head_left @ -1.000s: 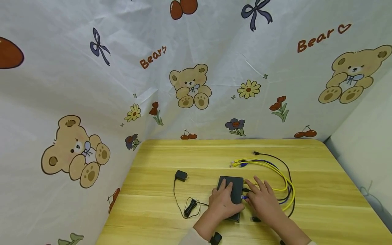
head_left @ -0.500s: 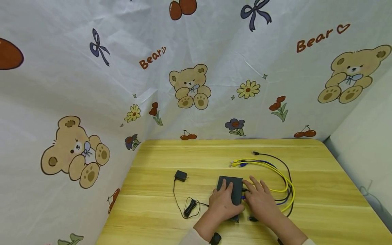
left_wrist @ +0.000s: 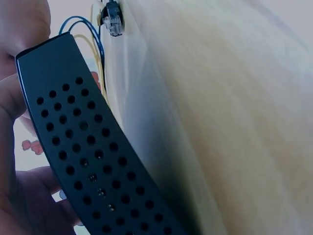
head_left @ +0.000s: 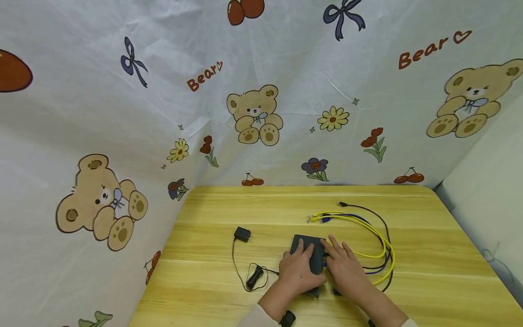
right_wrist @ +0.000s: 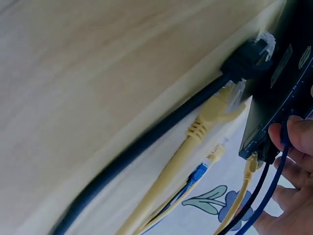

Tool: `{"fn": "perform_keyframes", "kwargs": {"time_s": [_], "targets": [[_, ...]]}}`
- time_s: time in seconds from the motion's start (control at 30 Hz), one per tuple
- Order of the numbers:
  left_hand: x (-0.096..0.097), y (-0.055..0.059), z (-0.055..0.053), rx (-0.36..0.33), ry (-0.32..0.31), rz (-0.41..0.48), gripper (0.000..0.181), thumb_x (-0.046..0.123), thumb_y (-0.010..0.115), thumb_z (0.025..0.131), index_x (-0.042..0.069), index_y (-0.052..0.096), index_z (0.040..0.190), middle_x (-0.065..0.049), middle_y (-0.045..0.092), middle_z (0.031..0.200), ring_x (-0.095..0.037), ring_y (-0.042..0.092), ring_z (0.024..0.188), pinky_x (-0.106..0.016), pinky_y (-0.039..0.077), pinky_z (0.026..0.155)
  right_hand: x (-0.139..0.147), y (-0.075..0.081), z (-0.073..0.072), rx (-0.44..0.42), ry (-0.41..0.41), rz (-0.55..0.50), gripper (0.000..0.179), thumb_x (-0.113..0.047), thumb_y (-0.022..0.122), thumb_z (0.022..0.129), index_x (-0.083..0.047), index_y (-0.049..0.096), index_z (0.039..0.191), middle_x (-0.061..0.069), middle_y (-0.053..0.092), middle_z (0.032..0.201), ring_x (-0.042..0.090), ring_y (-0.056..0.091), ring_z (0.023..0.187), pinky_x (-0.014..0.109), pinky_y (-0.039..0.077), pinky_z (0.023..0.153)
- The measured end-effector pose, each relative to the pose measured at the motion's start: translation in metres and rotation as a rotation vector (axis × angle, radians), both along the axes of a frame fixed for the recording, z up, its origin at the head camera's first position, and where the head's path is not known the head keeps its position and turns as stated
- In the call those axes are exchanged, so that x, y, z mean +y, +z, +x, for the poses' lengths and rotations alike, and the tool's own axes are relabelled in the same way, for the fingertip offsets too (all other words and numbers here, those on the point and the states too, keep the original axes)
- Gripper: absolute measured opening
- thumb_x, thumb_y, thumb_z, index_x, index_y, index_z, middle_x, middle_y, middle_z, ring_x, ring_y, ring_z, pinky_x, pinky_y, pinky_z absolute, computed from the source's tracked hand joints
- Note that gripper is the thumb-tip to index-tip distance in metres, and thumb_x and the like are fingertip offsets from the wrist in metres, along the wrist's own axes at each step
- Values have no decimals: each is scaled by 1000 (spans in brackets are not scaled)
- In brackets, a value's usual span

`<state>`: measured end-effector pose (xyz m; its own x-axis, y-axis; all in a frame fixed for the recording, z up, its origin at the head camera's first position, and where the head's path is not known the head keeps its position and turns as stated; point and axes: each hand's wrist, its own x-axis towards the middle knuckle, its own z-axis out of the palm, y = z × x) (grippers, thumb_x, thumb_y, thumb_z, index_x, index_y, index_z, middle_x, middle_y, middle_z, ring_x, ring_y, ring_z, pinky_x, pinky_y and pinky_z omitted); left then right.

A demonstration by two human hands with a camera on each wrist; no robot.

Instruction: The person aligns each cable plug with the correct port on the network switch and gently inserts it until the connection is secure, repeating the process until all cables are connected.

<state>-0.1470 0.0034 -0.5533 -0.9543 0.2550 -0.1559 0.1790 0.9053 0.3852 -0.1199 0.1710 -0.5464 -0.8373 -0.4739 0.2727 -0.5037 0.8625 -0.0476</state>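
Note:
My left hand (head_left: 296, 272) grips a black network switch (head_left: 318, 259), fingers across its top and thumb toward its right edge. The left wrist view shows the vented side of the switch (left_wrist: 88, 132). At the port side, my right hand (right_wrist: 293, 196) pinches the blue cable's plug (right_wrist: 285, 132) against the switch; its tip is hidden. Beside it, a yellow cable (right_wrist: 249, 169) and a black cable (right_wrist: 252, 188) run into neighbouring ports. Nearer the right wrist camera lie a loose black plug (right_wrist: 244, 61) and a loose yellow plug (right_wrist: 212, 112).
Yellow, blue and black cables (head_left: 386, 254) loop across the table right of the switch, several ends lying behind it. A power adapter (head_left: 242, 234) with a bundled cord (head_left: 255, 277) lies left. Bear-print cloth (head_left: 286, 68) hangs behind the wooden table (head_left: 204, 213).
My right hand has shifted slightly left, closer to the switch, covering more of the blue plug. The left hand and the switch have barely moved.

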Motion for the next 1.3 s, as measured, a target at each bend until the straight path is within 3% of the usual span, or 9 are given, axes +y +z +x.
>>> {"fn": "perform_keyframes", "kwargs": {"time_s": [0.33,0.57,0.7,0.8,0.9,1.1,1.3], "targets": [[2,4,1,-4,-4,40,87,65,68,74,37,42,152,-6,37,158,-48,55,118,-51,49,84,0,7,-1,-66,32,-63,10,3,78,79,0,72,87,21,46,150,44,30,145,66,31,107],[0,5,2,-43,-1,95,87,63,68,76,36,39,153,-7,31,161,-51,50,126,-59,48,87,4,4,-4,-23,8,-75,17,-6,83,78,-7,67,74,24,47,148,47,31,143,68,32,106],[-4,3,7,-94,-30,113,96,68,68,77,35,28,158,-11,18,166,-53,36,137,-61,49,86,7,3,-6,-12,-26,-48,20,-12,83,80,-11,65,72,22,46,149,45,30,145,68,30,107],[-7,1,13,-148,-73,83,107,75,69,73,38,17,160,-9,5,168,-53,20,145,-64,46,92,8,3,-7,-8,-28,-43,20,-15,82,82,-11,65,73,22,46,150,45,30,145,68,30,107],[-8,0,18,-158,-107,67,110,75,71,72,41,13,159,-7,2,168,-53,12,147,-67,42,95,9,2,-8,2,-37,-33,19,-17,82,82,-11,66,74,21,46,150,46,31,144,68,30,107],[-6,3,18,-118,-90,79,104,66,76,73,40,21,158,-7,8,168,-56,18,144,-66,46,89,11,0,-9,42,-16,-100,17,-16,83,81,-5,74,92,20,51,146,45,37,141,59,38,106],[-6,6,20,-118,-84,93,103,63,78,73,38,26,158,-8,11,167,-57,20,143,-66,47,85,19,0,4,114,135,-223,43,-13,86,75,-8,74,116,13,63,135,34,56,128,47,51,95]]}}
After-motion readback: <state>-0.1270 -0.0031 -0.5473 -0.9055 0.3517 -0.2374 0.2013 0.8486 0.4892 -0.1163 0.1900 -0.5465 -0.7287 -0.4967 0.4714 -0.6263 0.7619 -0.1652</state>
